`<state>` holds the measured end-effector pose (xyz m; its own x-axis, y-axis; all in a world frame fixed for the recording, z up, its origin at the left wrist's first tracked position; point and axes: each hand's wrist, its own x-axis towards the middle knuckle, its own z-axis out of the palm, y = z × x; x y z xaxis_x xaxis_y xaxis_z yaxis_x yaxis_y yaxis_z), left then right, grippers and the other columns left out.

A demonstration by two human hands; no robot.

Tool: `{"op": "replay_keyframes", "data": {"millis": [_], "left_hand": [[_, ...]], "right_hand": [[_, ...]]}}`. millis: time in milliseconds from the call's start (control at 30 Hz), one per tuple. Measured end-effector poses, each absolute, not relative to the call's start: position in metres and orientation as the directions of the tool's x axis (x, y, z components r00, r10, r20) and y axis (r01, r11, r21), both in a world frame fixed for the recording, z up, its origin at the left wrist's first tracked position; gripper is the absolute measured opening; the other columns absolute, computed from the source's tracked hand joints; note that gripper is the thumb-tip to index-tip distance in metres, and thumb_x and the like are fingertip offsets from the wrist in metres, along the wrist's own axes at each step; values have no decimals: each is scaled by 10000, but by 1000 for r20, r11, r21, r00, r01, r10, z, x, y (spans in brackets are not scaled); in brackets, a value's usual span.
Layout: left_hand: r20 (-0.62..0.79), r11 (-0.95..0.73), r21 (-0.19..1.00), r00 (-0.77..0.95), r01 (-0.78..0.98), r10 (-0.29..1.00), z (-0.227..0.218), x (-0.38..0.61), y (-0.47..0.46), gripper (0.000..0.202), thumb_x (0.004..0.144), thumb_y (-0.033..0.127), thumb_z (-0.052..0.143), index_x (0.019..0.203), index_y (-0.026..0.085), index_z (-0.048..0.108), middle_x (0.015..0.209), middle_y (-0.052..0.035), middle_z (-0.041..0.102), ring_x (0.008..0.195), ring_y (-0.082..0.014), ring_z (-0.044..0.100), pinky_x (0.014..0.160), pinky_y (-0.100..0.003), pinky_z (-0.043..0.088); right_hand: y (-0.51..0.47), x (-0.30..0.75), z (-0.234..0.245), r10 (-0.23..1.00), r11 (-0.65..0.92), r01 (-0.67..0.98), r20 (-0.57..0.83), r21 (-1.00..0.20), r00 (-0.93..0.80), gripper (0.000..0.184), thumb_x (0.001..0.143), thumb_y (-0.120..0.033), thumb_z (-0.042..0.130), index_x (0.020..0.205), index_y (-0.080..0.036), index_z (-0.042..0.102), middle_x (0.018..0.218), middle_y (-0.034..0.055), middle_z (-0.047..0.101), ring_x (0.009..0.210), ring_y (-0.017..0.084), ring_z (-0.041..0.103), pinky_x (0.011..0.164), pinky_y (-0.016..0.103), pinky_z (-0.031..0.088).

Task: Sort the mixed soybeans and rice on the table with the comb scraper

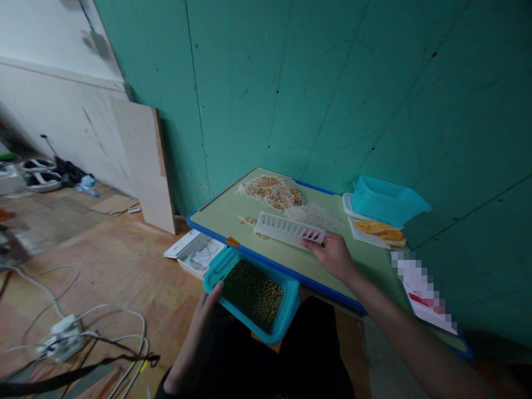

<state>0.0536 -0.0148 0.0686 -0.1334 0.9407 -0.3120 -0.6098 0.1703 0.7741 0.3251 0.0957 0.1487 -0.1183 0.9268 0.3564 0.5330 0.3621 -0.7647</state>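
Note:
My left hand (204,316) grips the left rim of a teal plastic container (292,303), its thumb over the edge. Dark green beans (245,285) and yellowish beans (272,296) lie inside, and the container is just off the table's near edge, above my lap. In my right hand (336,256) is a white slotted plastic rack (282,235), pinched at its right end over the tabletop. A few loose yellow beans (248,220) lie beside its left end. Behind it spreads a pile of yellowish beans (272,189) mixed with white grains (318,215).
The small blue-edged table (220,206) stands against a green wall. On its right are a teal bin (388,200), an orange cloth (380,230) and a partly blurred sheet (428,302). An open white box (198,256), a power strip (64,337) and cables occupy the floor leftward.

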Motion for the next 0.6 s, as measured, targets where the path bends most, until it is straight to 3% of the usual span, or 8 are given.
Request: {"op": "replay_keyframes", "data": {"millis": [200, 367, 500, 600], "left_hand": [[-355, 191, 757, -147, -625, 923, 69, 47, -12, 386, 943, 400, 660, 1266, 189, 648, 1222, -101, 698, 1041, -263, 692, 861, -433, 590], [-427, 251, 714, -123, -653, 896, 64, 42, -10, 642, 805, 499, 784, 1342, 184, 629, 946, -112, 792, 980, -344, 751, 790, -424, 612], [-484, 306, 668, -85, -678, 871, 65, 41, -8, 778, 780, 549, 785, 1417, 160, 566, 964, -138, 796, 978, -348, 762, 781, -442, 623], [-495, 308, 696, -122, -649, 861, 68, 43, -8, 689, 803, 531, 767, 1371, 178, 599, 998, -131, 797, 981, -357, 758, 779, -446, 626]], "right_hand": [[80, 321, 145, 921, 383, 538, 358, -751, -155, 194, 835, -364, 677, 892, -216, 789, 875, 60, 813, 812, 281, 770, 728, 361, 608], [51, 316, 145, 900, 431, 568, 377, -701, -218, 181, 897, -369, 649, 924, -257, 789, 877, 34, 810, 808, 251, 767, 714, 311, 595], [53, 315, 150, 896, 436, 555, 396, -709, -199, 184, 886, -384, 656, 910, -261, 790, 856, 29, 810, 788, 248, 767, 701, 310, 596], [75, 317, 155, 894, 417, 579, 432, -700, -122, 202, 856, -391, 667, 888, -233, 789, 871, 55, 813, 836, 281, 770, 738, 350, 603]]}}
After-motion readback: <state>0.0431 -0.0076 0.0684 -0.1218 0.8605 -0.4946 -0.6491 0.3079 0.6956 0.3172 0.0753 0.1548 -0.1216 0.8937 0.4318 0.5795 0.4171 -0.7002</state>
